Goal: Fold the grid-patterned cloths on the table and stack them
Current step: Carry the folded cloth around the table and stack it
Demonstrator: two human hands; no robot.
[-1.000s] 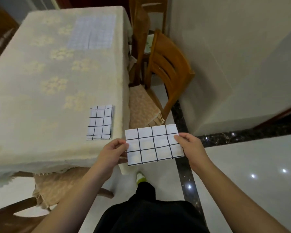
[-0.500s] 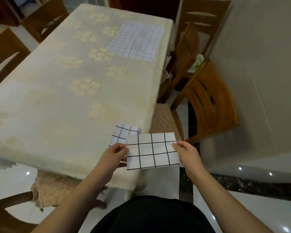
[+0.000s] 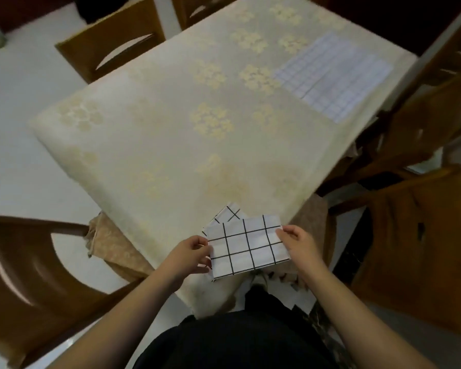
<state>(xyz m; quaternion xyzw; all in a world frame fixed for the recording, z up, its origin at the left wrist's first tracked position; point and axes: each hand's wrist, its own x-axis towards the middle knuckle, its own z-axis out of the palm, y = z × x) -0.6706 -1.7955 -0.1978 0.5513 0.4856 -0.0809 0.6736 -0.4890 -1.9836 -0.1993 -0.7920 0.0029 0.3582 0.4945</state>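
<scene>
- Both hands are up at the near corner of the table (image 3: 171,145), holding a folded cloth (image 3: 248,246) with a bold black grid between them.
- The left hand (image 3: 189,253) pinches the cloth's left edge, fingers curled round it; the right hand (image 3: 298,242) pinches the upper right corner the same way.
- The cloth hangs in the air, tilted a little, just above and partly in front of a second folded cloth (image 3: 228,214) that lies on the tablecloth by the corner.
- Only a corner of that lower cloth peeks out behind the held one, so how well the two line up cannot be told yet.
- Far across the table, near the right edge, a third cloth (image 3: 333,75) with a finer grid lies spread flat, not yet folded.
- The step in hand looks like stacking: setting the held cloth squarely on the one below.
- To do it well, turn the held cloth until its edges run parallel with the lower one's, then bring it down flat rather than corner first.
- Keep both pinches until the cloth touches, or the fold may flop open.
- The stack sits close to the table's edge, so a shove toward the body could slide it off; a light press on top should settle it.
- Wooden chairs (image 3: 421,235) stand round the table.
</scene>
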